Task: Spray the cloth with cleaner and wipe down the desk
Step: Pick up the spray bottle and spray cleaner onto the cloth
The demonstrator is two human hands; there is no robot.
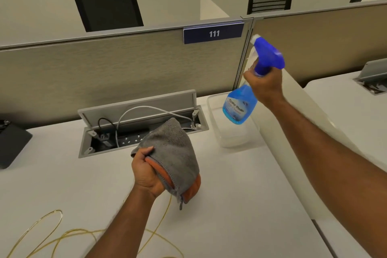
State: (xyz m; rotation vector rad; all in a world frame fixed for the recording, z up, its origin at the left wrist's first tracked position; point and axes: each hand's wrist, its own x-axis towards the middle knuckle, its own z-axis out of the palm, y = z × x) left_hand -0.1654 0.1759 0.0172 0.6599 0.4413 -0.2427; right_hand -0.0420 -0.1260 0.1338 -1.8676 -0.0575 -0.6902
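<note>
1. Cloth [173,148], grey towelling with orange underside, gripped bunched in left hand [146,172], above white bench [230,205].
2. Right hand [266,84] grips neck of blue plastic spray bottle [240,104], raised over clear plastic tub [230,138].
3. Yellow cable [52,234] loops on bench, near edge.

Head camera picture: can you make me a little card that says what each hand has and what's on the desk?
Left hand: grips a grey towelling cloth with an orange side, over the white desk
Right hand: grips the neck of a blue plastic spray bottle, tilted, in the air
Under the bottle: clear plastic tub on the desk
Desk front: thin yellow cable in loops
Desk back: grey cable box, lid open, wires inside
Sign: blue number plate reading 111
</note>
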